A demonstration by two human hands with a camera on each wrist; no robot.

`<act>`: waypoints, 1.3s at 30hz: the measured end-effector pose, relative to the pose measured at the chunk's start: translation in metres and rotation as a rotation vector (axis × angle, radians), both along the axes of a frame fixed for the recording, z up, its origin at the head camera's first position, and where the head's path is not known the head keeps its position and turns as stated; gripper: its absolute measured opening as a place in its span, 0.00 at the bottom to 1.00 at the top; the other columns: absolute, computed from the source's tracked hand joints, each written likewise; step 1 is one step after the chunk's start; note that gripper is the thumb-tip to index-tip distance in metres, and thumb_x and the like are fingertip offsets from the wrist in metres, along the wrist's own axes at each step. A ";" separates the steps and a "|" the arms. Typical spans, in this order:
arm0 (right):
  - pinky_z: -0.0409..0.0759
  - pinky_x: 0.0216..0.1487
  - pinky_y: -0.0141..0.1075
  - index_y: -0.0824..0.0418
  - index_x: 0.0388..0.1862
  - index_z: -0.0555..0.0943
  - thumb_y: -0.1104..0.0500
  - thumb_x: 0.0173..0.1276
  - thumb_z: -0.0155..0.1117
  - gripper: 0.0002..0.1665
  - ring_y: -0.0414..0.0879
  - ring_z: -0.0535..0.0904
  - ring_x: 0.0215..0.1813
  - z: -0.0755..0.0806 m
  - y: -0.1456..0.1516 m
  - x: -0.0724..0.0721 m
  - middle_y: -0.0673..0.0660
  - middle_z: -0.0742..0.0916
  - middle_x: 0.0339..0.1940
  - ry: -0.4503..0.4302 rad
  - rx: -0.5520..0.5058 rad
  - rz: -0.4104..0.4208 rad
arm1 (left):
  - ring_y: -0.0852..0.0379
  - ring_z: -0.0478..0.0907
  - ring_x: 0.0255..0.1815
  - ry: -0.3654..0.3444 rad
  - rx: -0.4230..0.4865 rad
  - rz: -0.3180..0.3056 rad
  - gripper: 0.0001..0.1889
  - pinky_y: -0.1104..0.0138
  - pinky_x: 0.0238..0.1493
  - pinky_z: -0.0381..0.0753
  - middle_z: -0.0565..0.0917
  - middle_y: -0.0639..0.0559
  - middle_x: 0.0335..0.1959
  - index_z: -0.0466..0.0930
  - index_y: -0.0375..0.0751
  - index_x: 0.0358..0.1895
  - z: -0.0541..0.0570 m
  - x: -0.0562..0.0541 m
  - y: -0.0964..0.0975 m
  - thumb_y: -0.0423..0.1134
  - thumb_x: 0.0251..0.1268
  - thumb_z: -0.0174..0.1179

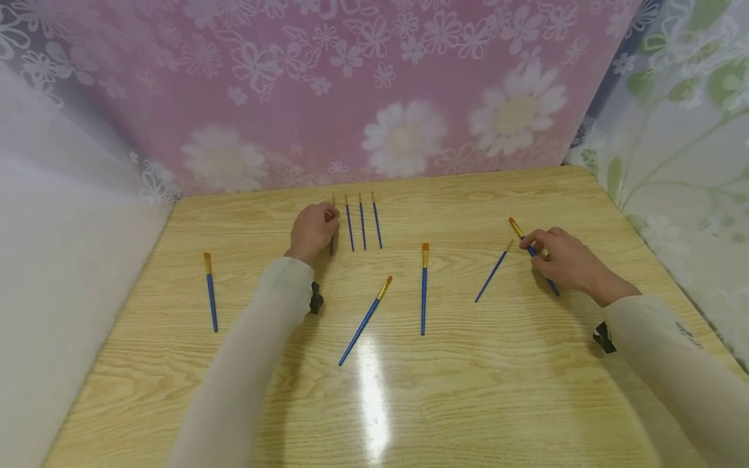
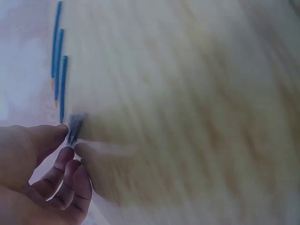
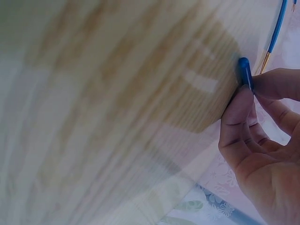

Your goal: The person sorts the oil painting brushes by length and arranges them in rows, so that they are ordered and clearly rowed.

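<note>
At the back of the table, my left hand [image 1: 313, 230] pinches a thin paintbrush [image 1: 332, 247] between thumb and fingertips. That brush shows blurred in the left wrist view. To its right, three thin blue paintbrushes [image 1: 363, 227] lie side by side, bristle ends toward the back. On the right side, my right hand [image 1: 566, 261] grips a wider paintbrush [image 1: 515, 226] with a gold ferrule and orange-brown bristles. Its blue handle end [image 3: 245, 72] pokes out past the thumb and fingers in the right wrist view. Just left of that hand, another thin paintbrush [image 1: 493, 273] lies slanted.
Across the middle lie a flat-tipped paintbrush [image 1: 424, 299] and a slanted paintbrush [image 1: 363, 328]. Another flat paintbrush [image 1: 211, 296] is at the left of the wooden table [image 1: 468, 390]. A pink flowered curtain [image 1: 328, 117] hangs along the back edge, with pale coverings at both sides.
</note>
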State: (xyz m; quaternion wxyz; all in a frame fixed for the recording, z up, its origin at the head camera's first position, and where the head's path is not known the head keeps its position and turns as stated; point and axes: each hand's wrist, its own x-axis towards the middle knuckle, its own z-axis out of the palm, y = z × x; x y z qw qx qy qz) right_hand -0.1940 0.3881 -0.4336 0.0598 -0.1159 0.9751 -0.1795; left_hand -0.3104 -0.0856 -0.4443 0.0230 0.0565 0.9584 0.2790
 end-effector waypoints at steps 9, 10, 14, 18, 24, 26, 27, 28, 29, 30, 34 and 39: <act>0.80 0.45 0.56 0.69 0.65 0.80 0.65 0.79 0.59 0.19 0.62 0.82 0.49 -0.001 0.001 -0.001 0.74 0.84 0.53 0.005 -0.002 -0.001 | 0.41 0.80 0.60 0.012 -0.059 -0.008 0.17 0.50 0.61 0.84 0.82 0.40 0.62 0.83 0.42 0.69 -0.002 0.000 0.004 0.39 0.88 0.55; 0.80 0.45 0.55 0.69 0.65 0.80 0.65 0.79 0.59 0.19 0.62 0.82 0.49 -0.001 0.001 -0.001 0.74 0.84 0.53 0.004 -0.002 -0.001 | 0.41 0.80 0.60 0.013 -0.058 -0.008 0.17 0.50 0.61 0.84 0.82 0.40 0.62 0.83 0.42 0.69 -0.002 0.000 0.004 0.39 0.88 0.55; 0.80 0.44 0.54 0.69 0.65 0.80 0.65 0.79 0.59 0.19 0.61 0.82 0.48 -0.001 0.000 -0.001 0.74 0.84 0.54 -0.003 0.000 -0.001 | 0.41 0.80 0.60 0.016 -0.051 -0.015 0.17 0.50 0.61 0.83 0.82 0.40 0.62 0.82 0.41 0.69 -0.001 0.001 0.002 0.40 0.88 0.55; 0.80 0.44 0.54 0.69 0.65 0.80 0.65 0.80 0.59 0.19 0.61 0.82 0.48 0.000 0.000 0.000 0.74 0.84 0.54 -0.005 0.003 -0.003 | 0.42 0.80 0.59 0.032 -0.035 -0.027 0.17 0.49 0.61 0.83 0.81 0.39 0.61 0.82 0.40 0.68 -0.001 0.002 -0.001 0.41 0.87 0.55; 0.80 0.45 0.55 0.69 0.66 0.80 0.65 0.80 0.59 0.19 0.61 0.82 0.48 -0.001 0.000 0.000 0.74 0.83 0.55 -0.011 0.001 -0.007 | 0.41 0.80 0.59 0.046 0.000 -0.058 0.16 0.47 0.61 0.82 0.80 0.38 0.62 0.83 0.37 0.66 0.002 0.014 -0.008 0.41 0.87 0.55; 0.80 0.45 0.55 0.69 0.66 0.80 0.65 0.80 0.59 0.19 0.61 0.82 0.48 0.000 0.000 -0.001 0.74 0.83 0.55 -0.010 0.005 -0.004 | 0.40 0.80 0.59 0.048 0.001 -0.079 0.16 0.47 0.62 0.82 0.81 0.38 0.62 0.83 0.37 0.66 0.004 0.021 -0.009 0.41 0.86 0.56; 0.80 0.45 0.55 0.69 0.66 0.80 0.65 0.80 0.59 0.19 0.61 0.82 0.48 0.000 0.000 -0.001 0.74 0.83 0.55 -0.010 0.005 -0.003 | 0.41 0.80 0.59 0.045 0.003 -0.092 0.16 0.47 0.62 0.82 0.81 0.39 0.62 0.83 0.37 0.66 0.005 0.026 -0.010 0.41 0.86 0.57; 0.80 0.45 0.55 0.69 0.66 0.80 0.65 0.80 0.59 0.19 0.61 0.82 0.48 0.000 -0.001 -0.001 0.74 0.83 0.55 -0.010 0.005 -0.001 | 0.41 0.81 0.58 0.042 -0.002 -0.104 0.16 0.47 0.62 0.82 0.81 0.39 0.62 0.83 0.38 0.66 0.006 0.030 -0.010 0.42 0.86 0.57; 0.80 0.45 0.55 0.69 0.66 0.80 0.65 0.80 0.59 0.19 0.61 0.82 0.48 0.000 -0.001 -0.001 0.74 0.83 0.55 -0.011 0.005 0.001 | 0.41 0.81 0.57 0.040 -0.009 -0.121 0.16 0.48 0.62 0.83 0.82 0.40 0.61 0.83 0.38 0.66 0.007 0.036 -0.010 0.42 0.86 0.58; 0.80 0.46 0.55 0.69 0.66 0.80 0.65 0.80 0.59 0.19 0.61 0.82 0.48 0.000 -0.001 -0.002 0.74 0.83 0.55 -0.011 0.005 0.002 | 0.41 0.82 0.57 0.037 -0.015 -0.141 0.16 0.48 0.61 0.83 0.82 0.40 0.60 0.83 0.39 0.66 0.008 0.041 -0.010 0.42 0.86 0.59; 0.81 0.47 0.57 0.69 0.66 0.80 0.65 0.81 0.58 0.19 0.63 0.82 0.49 0.000 -0.001 -0.001 0.75 0.83 0.55 -0.015 0.005 0.001 | 0.44 0.83 0.54 0.029 -0.020 -0.220 0.15 0.50 0.57 0.84 0.84 0.42 0.57 0.83 0.40 0.63 0.009 0.061 -0.007 0.43 0.86 0.60; 0.81 0.49 0.59 0.70 0.66 0.79 0.65 0.81 0.59 0.19 0.65 0.82 0.53 0.001 -0.001 0.000 0.75 0.83 0.55 -0.018 0.006 0.002 | 0.47 0.84 0.51 0.012 0.018 -0.294 0.14 0.53 0.52 0.86 0.87 0.45 0.53 0.85 0.41 0.61 0.009 0.084 -0.004 0.44 0.85 0.61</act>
